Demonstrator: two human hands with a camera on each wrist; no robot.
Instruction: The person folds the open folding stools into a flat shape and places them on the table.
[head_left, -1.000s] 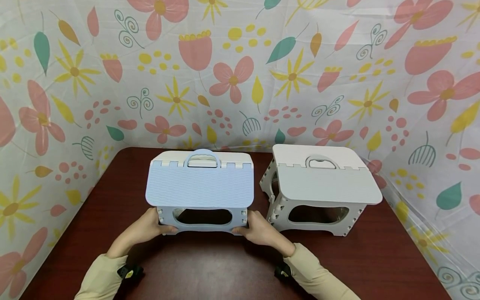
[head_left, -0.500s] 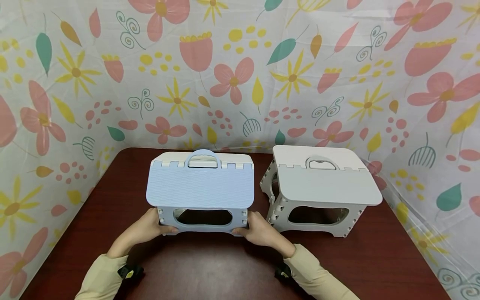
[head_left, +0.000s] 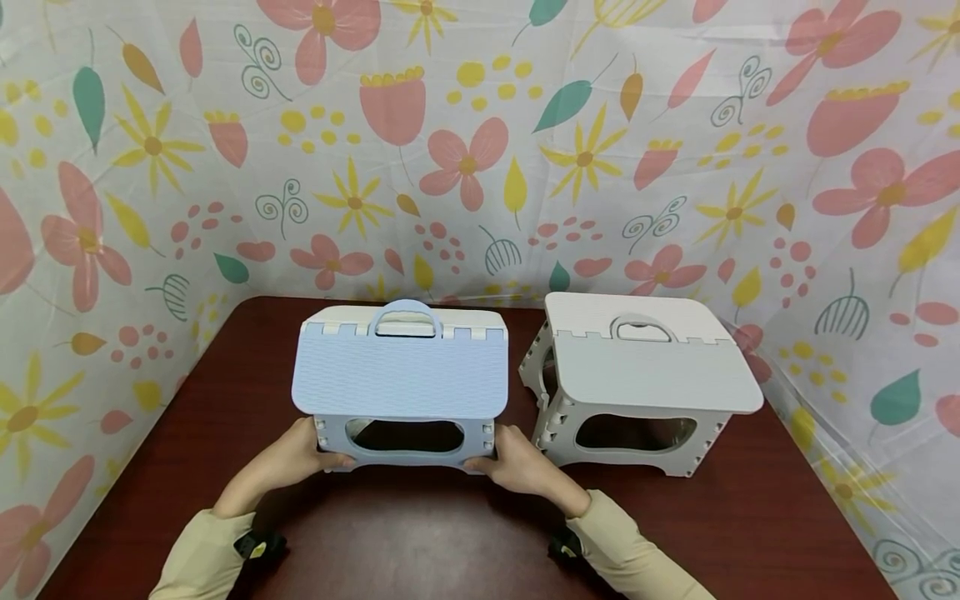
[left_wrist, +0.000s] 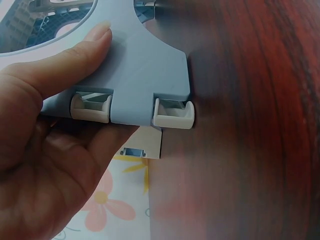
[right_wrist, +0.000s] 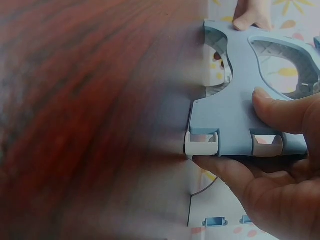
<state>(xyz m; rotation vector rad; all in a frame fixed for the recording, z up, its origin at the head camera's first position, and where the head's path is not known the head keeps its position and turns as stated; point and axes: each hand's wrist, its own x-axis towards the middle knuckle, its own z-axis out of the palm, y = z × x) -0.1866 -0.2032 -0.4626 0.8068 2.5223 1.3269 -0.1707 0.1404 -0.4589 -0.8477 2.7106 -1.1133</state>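
A blue and white folding step stool (head_left: pixel 401 371) stands on the dark red table, its arched carry handle up at the back of the seat. My left hand (head_left: pixel 294 454) grips the left end of its front leg panel, thumb over the front face and fingers behind the edge. At the opposite end my right hand (head_left: pixel 517 458) holds the panel the same way. The left wrist view shows the thumb flat on the blue panel (left_wrist: pixel 135 70) beside white hinge knuckles. In the right wrist view the fingers curl under the hinged edge of the blue panel (right_wrist: pixel 240 90).
To the right stands a grey and white folding stool (head_left: pixel 652 367), unfolded, close to my right hand. Behind the table (head_left: pixel 420 533) hangs a flower-printed curtain (head_left: pixel 465 150), which also runs along both sides. A black wrist strap (head_left: pixel 260 546) sits at the left sleeve.
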